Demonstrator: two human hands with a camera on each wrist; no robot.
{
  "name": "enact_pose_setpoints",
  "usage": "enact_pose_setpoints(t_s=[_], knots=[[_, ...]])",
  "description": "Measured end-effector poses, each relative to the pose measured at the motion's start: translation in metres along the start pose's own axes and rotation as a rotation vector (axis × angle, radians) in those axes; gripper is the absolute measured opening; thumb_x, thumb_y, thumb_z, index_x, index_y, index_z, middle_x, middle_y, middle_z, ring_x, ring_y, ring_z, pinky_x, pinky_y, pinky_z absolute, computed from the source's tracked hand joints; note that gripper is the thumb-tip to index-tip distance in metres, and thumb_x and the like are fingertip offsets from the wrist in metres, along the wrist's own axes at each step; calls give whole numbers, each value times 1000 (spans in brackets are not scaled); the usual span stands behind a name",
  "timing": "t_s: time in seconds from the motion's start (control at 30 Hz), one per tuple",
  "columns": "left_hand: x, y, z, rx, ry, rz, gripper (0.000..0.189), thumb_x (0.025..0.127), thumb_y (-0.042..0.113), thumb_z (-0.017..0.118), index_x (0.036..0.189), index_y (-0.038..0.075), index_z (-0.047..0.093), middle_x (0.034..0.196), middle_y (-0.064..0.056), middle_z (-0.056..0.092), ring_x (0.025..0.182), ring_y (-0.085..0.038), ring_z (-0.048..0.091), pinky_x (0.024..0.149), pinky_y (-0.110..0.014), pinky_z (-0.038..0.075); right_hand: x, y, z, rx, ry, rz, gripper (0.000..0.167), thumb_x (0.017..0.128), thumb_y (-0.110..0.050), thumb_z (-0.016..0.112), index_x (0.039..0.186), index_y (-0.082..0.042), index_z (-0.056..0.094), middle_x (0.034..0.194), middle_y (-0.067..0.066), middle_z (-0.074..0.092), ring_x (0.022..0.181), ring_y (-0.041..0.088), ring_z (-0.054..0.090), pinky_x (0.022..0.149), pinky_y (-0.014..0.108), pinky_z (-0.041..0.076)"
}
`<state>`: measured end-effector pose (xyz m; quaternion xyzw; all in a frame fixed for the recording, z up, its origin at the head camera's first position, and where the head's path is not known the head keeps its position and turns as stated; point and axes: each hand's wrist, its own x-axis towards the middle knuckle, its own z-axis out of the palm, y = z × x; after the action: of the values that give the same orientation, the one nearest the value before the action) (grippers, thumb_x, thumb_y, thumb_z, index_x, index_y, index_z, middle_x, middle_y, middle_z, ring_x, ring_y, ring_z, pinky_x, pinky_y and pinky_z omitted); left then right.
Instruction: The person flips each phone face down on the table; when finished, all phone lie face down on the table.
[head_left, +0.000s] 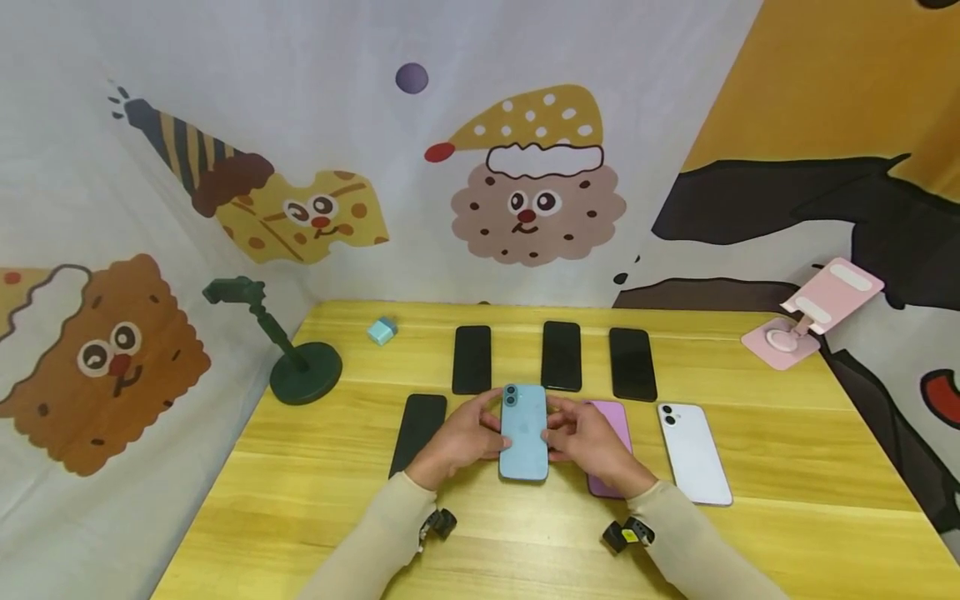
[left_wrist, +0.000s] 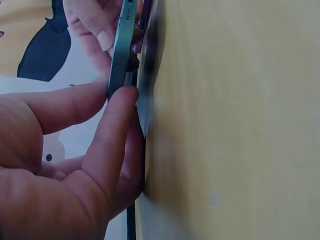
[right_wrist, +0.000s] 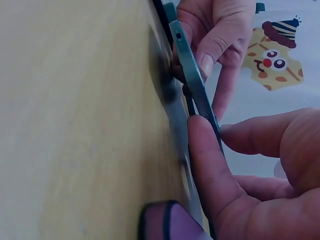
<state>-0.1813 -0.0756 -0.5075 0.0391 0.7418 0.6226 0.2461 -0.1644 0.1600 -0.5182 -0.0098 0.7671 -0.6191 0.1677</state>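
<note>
A light blue phone (head_left: 524,442), its back and two camera lenses facing up, is held between both hands in the head view. My left hand (head_left: 467,435) grips its left edge, thumb on the back and fingers beneath. My right hand (head_left: 584,433) grips the right edge in the same way. Both wrist views show the phone's edge (left_wrist: 120,55) just above the tabletop, pinched between thumb and fingers. A dark phone (head_left: 420,429) lies by my left wrist, and a purple phone (head_left: 617,421) lies partly hidden under my right hand and wrist.
Three black phones (head_left: 472,360) lie in a row at the back of the wooden table (head_left: 315,517). A white phone (head_left: 693,454) lies at the right. Around the edges stand a green stand (head_left: 303,375), a light blue charger cube (head_left: 382,331) and a pink phone stand (head_left: 780,342).
</note>
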Motion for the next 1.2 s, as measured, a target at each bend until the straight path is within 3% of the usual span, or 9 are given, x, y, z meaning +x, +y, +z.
enact_pose_setpoints(t_s=[0.2, 0.3, 0.5, 0.6, 0.73, 0.97, 1.2], knots=[[-2, 2, 4, 102, 31, 18, 86, 88, -9, 77, 163, 13, 42, 104, -18, 60, 79, -19, 63, 69, -30, 63, -1, 3, 2, -31, 20, -10, 62, 97, 2, 71, 155, 3, 50, 118, 21, 66, 96, 21, 72, 75, 37, 67], [-4, 3, 6, 195, 53, 32, 84, 88, -6, 79, 163, 10, 43, 103, -15, 60, 79, -18, 62, 66, -27, 60, -2, 3, 5, -59, 39, -13, 62, 95, 3, 73, 153, 2, 52, 119, 19, 66, 96, 21, 72, 73, 35, 66], [-3, 5, 8, 337, 83, 92, 74, 87, -7, 79, 155, 0, 51, 101, -14, 58, 85, -18, 55, 64, -23, 53, -5, 1, 10, -233, 100, -58, 58, 92, -3, 79, 146, 3, 61, 123, 14, 66, 90, 15, 71, 67, 26, 63], [-2, 6, 7, 363, 101, 86, 71, 87, -5, 81, 152, -4, 52, 104, -13, 60, 88, -18, 56, 68, -24, 54, -8, -1, 11, -302, 128, -75, 57, 91, -7, 81, 144, 1, 63, 123, 11, 67, 89, 13, 69, 65, 24, 61], [-2, 6, 7, 421, 122, 62, 71, 85, 0, 84, 149, -6, 53, 106, -10, 64, 92, -18, 59, 79, -31, 55, -12, -5, 11, -296, 119, -55, 59, 91, -9, 82, 146, 0, 62, 122, 10, 71, 87, 13, 70, 63, 26, 60], [-3, 5, 6, 433, 110, 73, 44, 83, 0, 85, 124, -1, 69, 97, -10, 67, 86, -19, 58, 77, -32, 51, -17, -8, 12, -232, 99, -5, 56, 93, -12, 82, 144, 1, 63, 126, 13, 73, 92, 16, 73, 66, 29, 65], [-3, 4, 7, 356, 81, 71, 40, 84, -4, 82, 123, -4, 71, 95, -13, 68, 82, -18, 60, 70, -26, 53, -19, -9, 10, -171, 99, 11, 53, 94, -9, 79, 142, 6, 63, 118, 15, 74, 94, 19, 74, 68, 32, 66]])
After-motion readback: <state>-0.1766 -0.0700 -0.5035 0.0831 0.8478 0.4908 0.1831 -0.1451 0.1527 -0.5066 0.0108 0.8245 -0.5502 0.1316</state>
